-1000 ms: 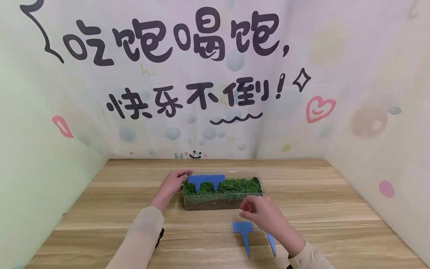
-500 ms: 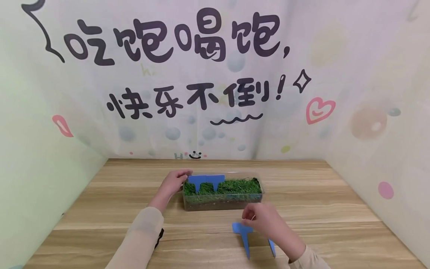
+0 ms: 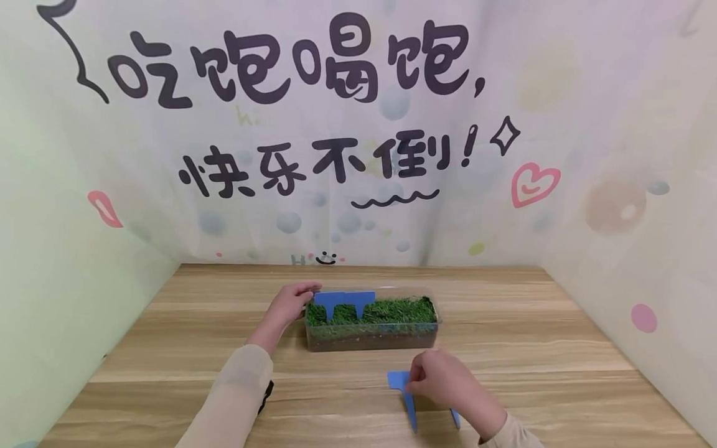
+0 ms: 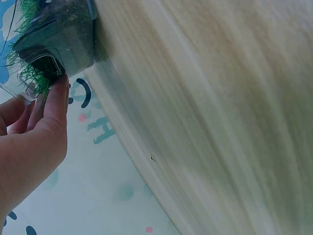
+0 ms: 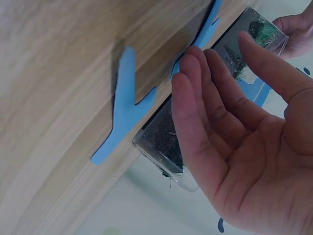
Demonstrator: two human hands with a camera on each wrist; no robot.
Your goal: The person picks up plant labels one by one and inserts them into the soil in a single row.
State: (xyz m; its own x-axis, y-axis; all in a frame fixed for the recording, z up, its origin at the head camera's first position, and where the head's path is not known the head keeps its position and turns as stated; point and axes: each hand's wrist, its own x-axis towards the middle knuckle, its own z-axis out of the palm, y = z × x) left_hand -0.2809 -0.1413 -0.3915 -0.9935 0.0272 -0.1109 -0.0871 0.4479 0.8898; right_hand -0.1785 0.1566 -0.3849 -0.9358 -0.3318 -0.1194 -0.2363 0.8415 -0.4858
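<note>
Right hand [image 3: 442,379] is held low at the broad head of the left loose marker [image 3: 409,404], a blue T-shaped piece laid on the counter [image 3: 185,354]. In the right wrist view its fingers are seen slightly bent, side by side, with the thumb well apart; nothing is gripped, and whether the marker is touched cannot be told. The broad head is presumably favoured because more surface is offered there than along the narrow stem.

Beside it, the right loose marker [image 5: 123,107] is laid much the same way, tip toward the person, so that both heads are turned to the transparent box [image 3: 392,341]; in the head view it is largely covered by the hand.

Beyond them, the box is set with its long side facing the person, probably so that its whole length can be reached. Inside, green grass [image 3: 403,311] is seen above a brown layer. Toward its left end, the left standing marker [image 3: 329,298] and the right standing marker [image 3: 360,298] are held upright, stems down, likely by whatever is hidden beneath the grass.

The box's left end is gripped at the rim by the left hand [image 3: 288,303], apparently so that it is steadied. Behind everything, a printed backdrop [image 3: 482,205] is hung.
</note>
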